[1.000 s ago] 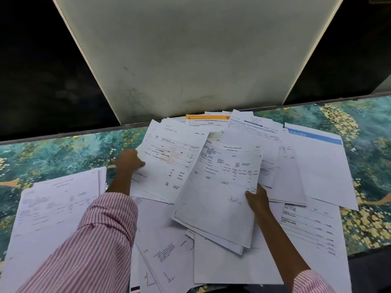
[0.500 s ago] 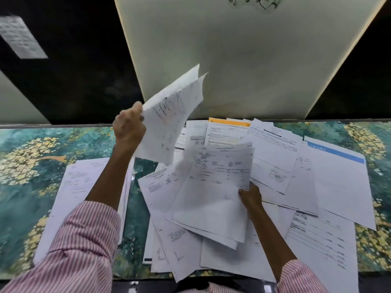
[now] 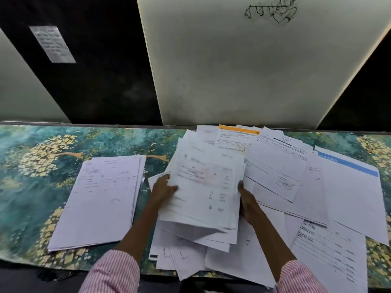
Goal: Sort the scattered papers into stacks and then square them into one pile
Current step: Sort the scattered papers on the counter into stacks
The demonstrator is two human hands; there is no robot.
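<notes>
Far left on the tabletop [image 3: 25,170]: bare patterned surface, nothing to sort. Next right, sorted stack [image 3: 101,199] lies flat, edges roughly aligned but fanned a bit on its right side, clear of the mess.

Centre: left hand [image 3: 164,190] grips the left edge of a small bundle of sheets [image 3: 207,187], thumb on top. Right hand [image 3: 246,199] holds the bundle's right edge, fingers mostly hidden beneath. Bundle is lifted slightly off the loose sheets [image 3: 190,250] under it and tilts toward the camera; print is motion-blurred.

Right: scattered papers [image 3: 281,172] overlap each other out to the tabletop's right end, including an orange-headed form [image 3: 239,136] at the far edge and a blue-headed sheet [image 3: 349,182] near the right end.

Judgement: the step looks like collecting the bundle for a stack; sort is well short of done.

To do it well:
- keep both hands on opposite edges, light squeeze so sheets don't bow
- tap the near edge on the tabletop to align before moving
- lift clear of the loose sheets so none drag along
- set down flush on the sorted stack, left corner first
</notes>
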